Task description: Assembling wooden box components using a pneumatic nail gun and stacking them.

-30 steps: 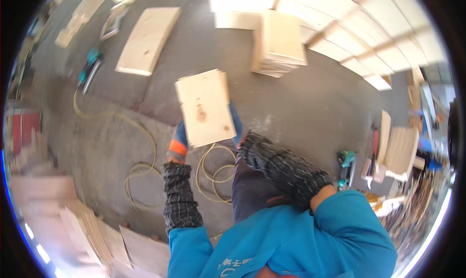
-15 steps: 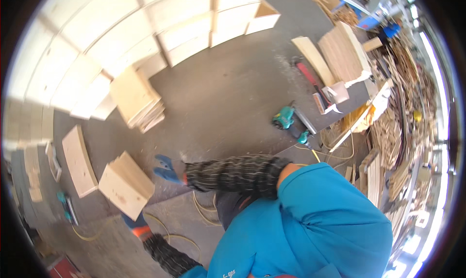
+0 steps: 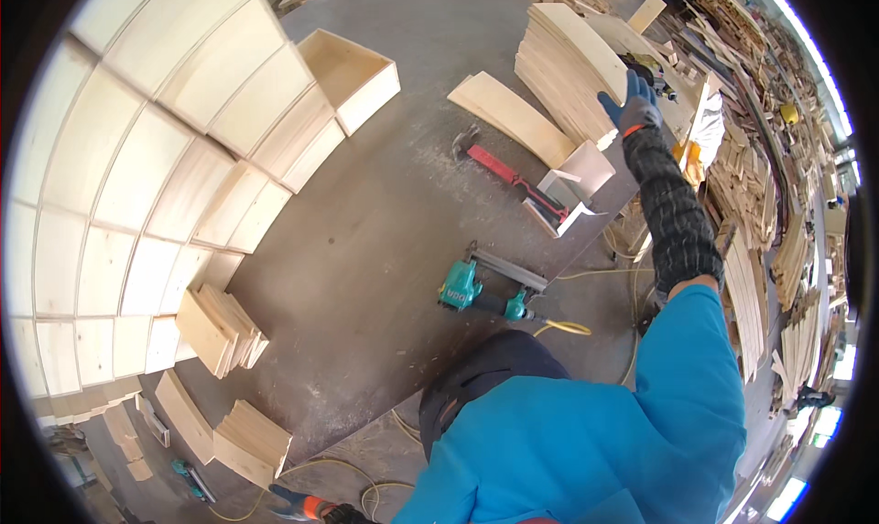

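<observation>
My right hand [image 3: 638, 108], in a blue and grey work glove, reaches out to the far right with its fingers spread. It is at the edge of a tall stack of thin wooden boards [image 3: 560, 75]; whether it touches them I cannot tell. At the lower left, my left hand [image 3: 295, 503], gloved as well, is open just beside a smaller stack of boards [image 3: 252, 443]. A teal nail gun [image 3: 465, 288] lies on the table in front of me. Beyond it rests a hammer with a red handle [image 3: 499, 167], near a small open box of nail strips [image 3: 552, 211].
Stacked wooden drawer boxes [image 3: 119, 213] form a wall at the left, with an open drawer [image 3: 352, 80] at its far end. Loose boards [image 3: 222, 332] stand before it. A yellow air hose [image 3: 563, 325] trails from the nail gun. Wood scraps [image 3: 746, 158] pile up at the right.
My view has swung to the right. My right hand has moved from beside the lower-left boards to the tall stack at far right. My left hand has come away from the smaller stack.
</observation>
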Motion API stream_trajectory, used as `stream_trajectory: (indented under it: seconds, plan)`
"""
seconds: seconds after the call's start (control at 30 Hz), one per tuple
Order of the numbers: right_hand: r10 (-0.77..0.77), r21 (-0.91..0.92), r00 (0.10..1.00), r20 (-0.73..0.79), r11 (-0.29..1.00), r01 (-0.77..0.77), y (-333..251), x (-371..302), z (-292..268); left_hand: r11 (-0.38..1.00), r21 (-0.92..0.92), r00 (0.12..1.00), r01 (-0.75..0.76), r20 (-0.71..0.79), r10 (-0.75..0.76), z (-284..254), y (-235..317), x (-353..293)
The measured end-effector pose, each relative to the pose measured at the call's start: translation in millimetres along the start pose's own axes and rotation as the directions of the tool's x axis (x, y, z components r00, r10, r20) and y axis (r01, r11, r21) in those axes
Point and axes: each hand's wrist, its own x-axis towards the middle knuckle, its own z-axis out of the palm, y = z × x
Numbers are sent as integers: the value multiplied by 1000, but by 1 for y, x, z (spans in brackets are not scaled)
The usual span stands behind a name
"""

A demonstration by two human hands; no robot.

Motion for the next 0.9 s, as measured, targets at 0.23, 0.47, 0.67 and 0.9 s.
stream_trajectory:
  seconds: [0.23, 0.47, 0.67, 0.9]
  plan:
    - [42, 188, 957, 285, 977, -99, 96, 70, 46, 985, 27, 953, -171, 260, 158, 2, 95, 13]
    - [9, 329, 962, 275, 939, -103, 47, 41, -53, 988, -150, 895, -25, 436, 88, 26, 71, 70]
    - [-459, 528, 673, 580, -417, -740, -17, -86, -100, 980, -198, 890, 12, 450, 79, 43, 57, 79]
    - [-802, 234, 422, 422, -353, -906, -156, -248, -121, 929, -186, 894, -319, 266, 360, 5, 74, 60]
